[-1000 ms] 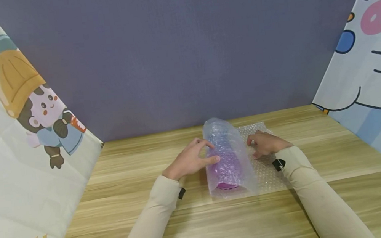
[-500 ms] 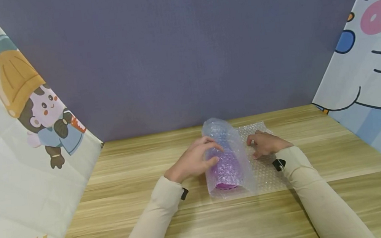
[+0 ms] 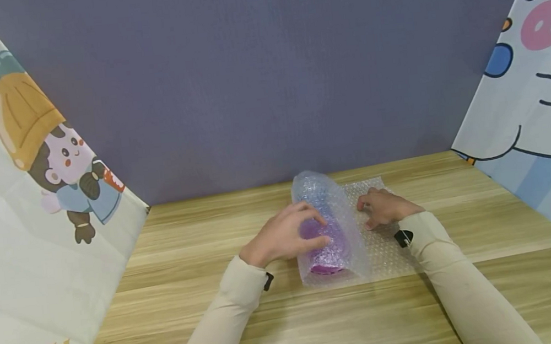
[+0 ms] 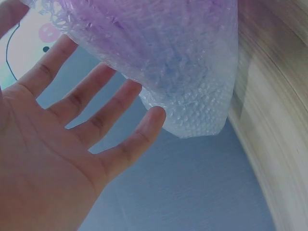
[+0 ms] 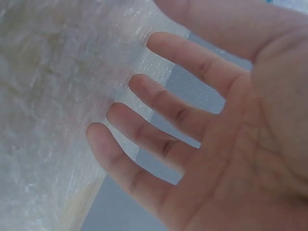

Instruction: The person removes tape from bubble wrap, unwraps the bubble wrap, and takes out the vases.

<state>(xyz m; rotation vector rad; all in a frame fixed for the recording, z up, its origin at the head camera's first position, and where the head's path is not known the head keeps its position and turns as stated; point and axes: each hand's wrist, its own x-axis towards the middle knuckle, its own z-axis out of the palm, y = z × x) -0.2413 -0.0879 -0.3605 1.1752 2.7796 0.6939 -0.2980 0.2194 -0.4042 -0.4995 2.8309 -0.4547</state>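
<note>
A long purple-to-blue object [image 3: 334, 252] lies on the wooden table, covered by bubble wrap, with a magenta rim showing at its near end. My left hand [image 3: 286, 234] rests along its left side, thumb and fingers spread over the wrap. In the left wrist view the fingers [image 4: 127, 147] stay fairly straight, tips right at the wrapped surface. To the right, a flat part of the bubble wrap [image 3: 390, 258] extends across the table. My right hand [image 3: 382, 209] touches that part with its fingertips. Extended, separated fingers [image 5: 163, 101] meet the wrap in the right wrist view.
The wood-grain table [image 3: 185, 269] ends at a grey-blue backboard [image 3: 267, 84]. Cartoon-printed panels stand on the left [image 3: 7, 231] and right [image 3: 550, 129]. Black straps are around both wrists.
My left hand has slid slightly right and toward me over the wrapped object, whose near end has shifted a little left. My right hand has stayed in place.
</note>
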